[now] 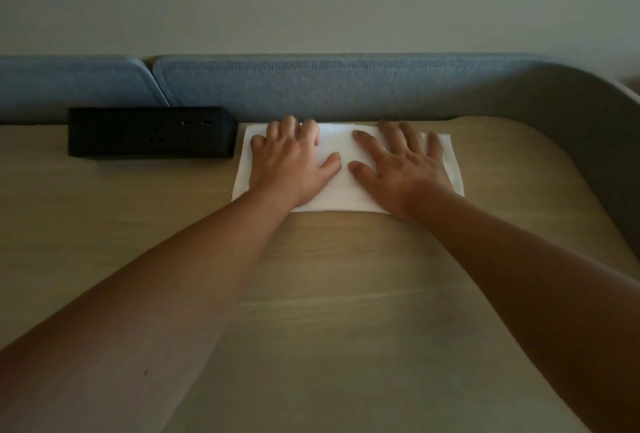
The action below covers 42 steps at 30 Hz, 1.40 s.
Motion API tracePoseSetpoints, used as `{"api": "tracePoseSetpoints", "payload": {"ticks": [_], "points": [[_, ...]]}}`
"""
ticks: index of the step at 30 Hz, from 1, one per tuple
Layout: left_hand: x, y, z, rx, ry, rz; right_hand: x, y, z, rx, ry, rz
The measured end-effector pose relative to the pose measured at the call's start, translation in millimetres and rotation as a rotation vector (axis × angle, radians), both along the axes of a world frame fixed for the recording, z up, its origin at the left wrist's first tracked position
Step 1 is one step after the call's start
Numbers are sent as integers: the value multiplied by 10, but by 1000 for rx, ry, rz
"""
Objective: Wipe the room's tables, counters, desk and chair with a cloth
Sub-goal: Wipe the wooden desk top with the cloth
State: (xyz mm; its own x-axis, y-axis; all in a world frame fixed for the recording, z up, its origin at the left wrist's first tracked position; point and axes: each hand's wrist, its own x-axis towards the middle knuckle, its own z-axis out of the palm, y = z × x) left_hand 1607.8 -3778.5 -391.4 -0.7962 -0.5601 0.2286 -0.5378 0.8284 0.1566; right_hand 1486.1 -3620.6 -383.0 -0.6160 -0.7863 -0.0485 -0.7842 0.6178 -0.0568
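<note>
Now you've got both hands flat on the white cloth (341, 169), and it's lying right up at the far edge of the counter (311, 294), its back hem almost touching the blue-grey felt screen (346, 86) that runs along that edge. Your left hand (291, 166) has its fingers spread and straight, palm down on the left half of the cloth; your right hand (405, 162) matches it on the right half, fingers fanned out, pressing rather than gripping. Nothing is pinched or bunched up.

Here's the relation that matters: the cloth's long axis runs left to right, parallel to the far edge, and it sits directly under both palms, so neither hand has to reach for it. With the screen blocking any push forward, the way open looks to be back toward you along the wood grain, or sideways. Sideways to the left is tight, because the black box (150, 131) stands just beside the cloth's left edge, nearer your left hand. To the right, the counter curves round at its far right corner with bare wood to cover.

As for writing, there's none to read: the box shows only two small pale marks on its face, too dim to make out, and the cloth is plain.
</note>
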Motion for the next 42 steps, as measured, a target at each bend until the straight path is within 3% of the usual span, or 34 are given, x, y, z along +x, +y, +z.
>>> {"api": "tracePoseSetpoints", "payload": {"ticks": [17, 23, 31, 36, 42], "points": [[611, 691, -15, -1, 50, 4, 578, 675, 61, 107, 35, 39], [912, 1073, -24, -17, 38, 32, 925, 1058, 91, -2, 54, -23], [1461, 1728, 22, 28, 21, 53, 1396, 1691, 41, 44, -65, 37], [1916, 2109, 68, 80, 21, -2, 1767, 2046, -24, 62, -74, 61], [2491, 2490, 89, 106, 149, -96, 2256, 2386, -65, 36, -77, 84]]}}
